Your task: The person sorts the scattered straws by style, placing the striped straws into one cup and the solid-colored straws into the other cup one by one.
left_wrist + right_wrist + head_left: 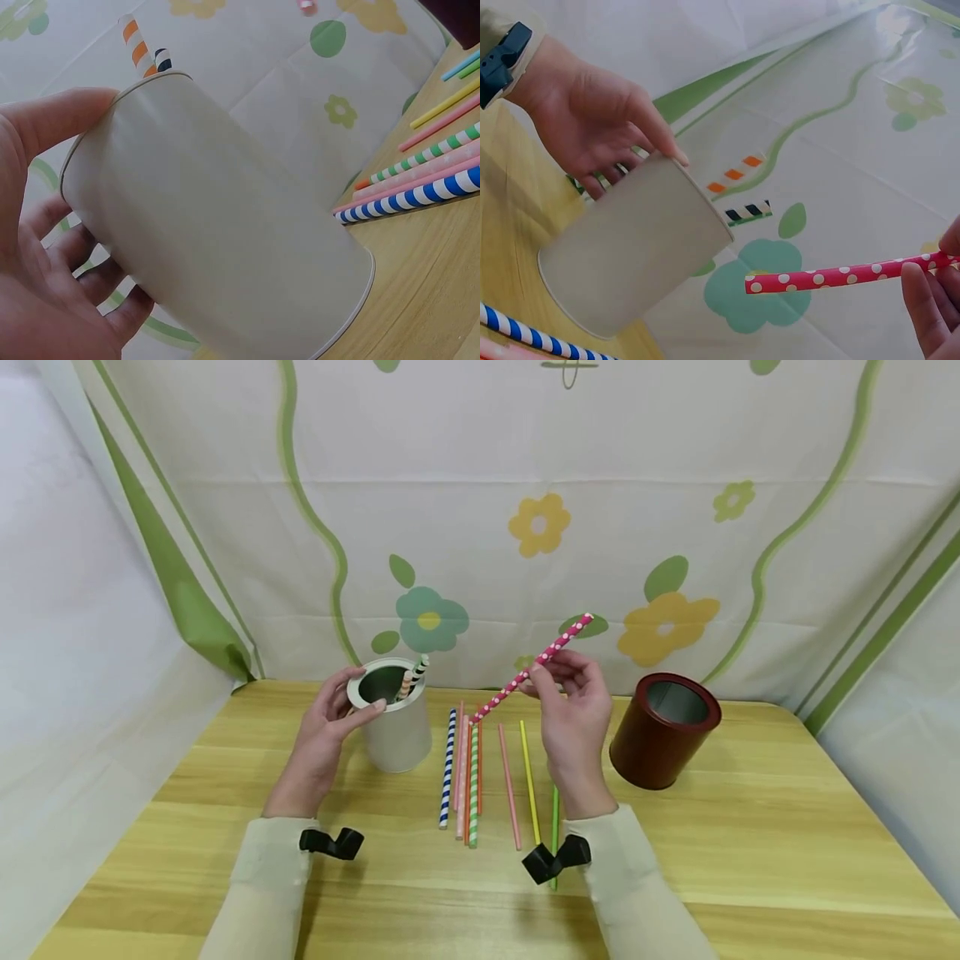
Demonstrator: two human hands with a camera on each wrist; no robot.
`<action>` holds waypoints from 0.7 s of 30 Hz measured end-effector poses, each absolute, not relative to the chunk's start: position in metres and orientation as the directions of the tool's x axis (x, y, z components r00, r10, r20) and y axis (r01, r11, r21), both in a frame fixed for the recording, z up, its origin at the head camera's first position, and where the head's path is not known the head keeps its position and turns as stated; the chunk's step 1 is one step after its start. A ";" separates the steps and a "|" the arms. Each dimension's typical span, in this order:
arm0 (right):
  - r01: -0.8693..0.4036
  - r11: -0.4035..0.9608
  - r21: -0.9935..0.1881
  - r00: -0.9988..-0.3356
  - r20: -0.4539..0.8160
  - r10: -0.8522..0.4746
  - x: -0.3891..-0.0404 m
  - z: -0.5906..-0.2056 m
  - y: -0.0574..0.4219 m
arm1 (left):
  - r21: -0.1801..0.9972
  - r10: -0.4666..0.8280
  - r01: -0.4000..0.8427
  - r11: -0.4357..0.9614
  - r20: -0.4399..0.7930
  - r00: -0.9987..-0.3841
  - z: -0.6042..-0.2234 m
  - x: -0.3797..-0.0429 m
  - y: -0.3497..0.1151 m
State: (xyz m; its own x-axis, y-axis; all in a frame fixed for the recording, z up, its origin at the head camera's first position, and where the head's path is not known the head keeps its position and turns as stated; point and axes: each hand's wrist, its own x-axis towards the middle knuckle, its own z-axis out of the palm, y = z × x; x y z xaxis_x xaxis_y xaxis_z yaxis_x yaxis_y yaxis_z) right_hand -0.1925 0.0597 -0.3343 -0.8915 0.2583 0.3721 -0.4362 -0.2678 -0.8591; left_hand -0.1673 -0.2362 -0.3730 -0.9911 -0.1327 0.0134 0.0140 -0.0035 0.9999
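My left hand (318,743) grips a white can (397,739) at its left side, with the thumb on the rim. Out of the can's mouth stick an orange-striped paper straw (136,49) and a dark-striped one (748,213). Between thumb and fingers, my right hand (576,722) pinches a pink straw with white dots (517,683), raised and slanting down to the left. Its lower end is above the loose straws in the head view. In the right wrist view, that end points toward the can.
Between the hands lie several straws: blue-striped (447,768), green-striped (474,789), pink (509,785), yellow (529,781) and green (555,818) among them. A dark red can (648,747) stands upright to the right. Behind the wooden table (787,827) hangs a flowered curtain (465,527).
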 end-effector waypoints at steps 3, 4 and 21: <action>-0.457 -0.268 -0.848 -0.885 0.403 0.235 -0.195 -0.328 0.052 | 1.000 -0.136 0.014 0.002 0.014 -0.991 -0.373 -0.168 -0.236; -0.461 -0.267 -0.846 -0.883 0.410 0.227 -0.196 -0.325 0.049 | 1.000 -0.138 0.013 0.004 0.014 -0.990 -0.373 -0.168 -0.236; -0.446 -0.163 -0.880 -0.895 0.433 0.109 -0.204 -0.314 0.004 | 1.000 -0.148 0.001 -0.002 0.001 -0.989 -0.373 -0.170 -0.236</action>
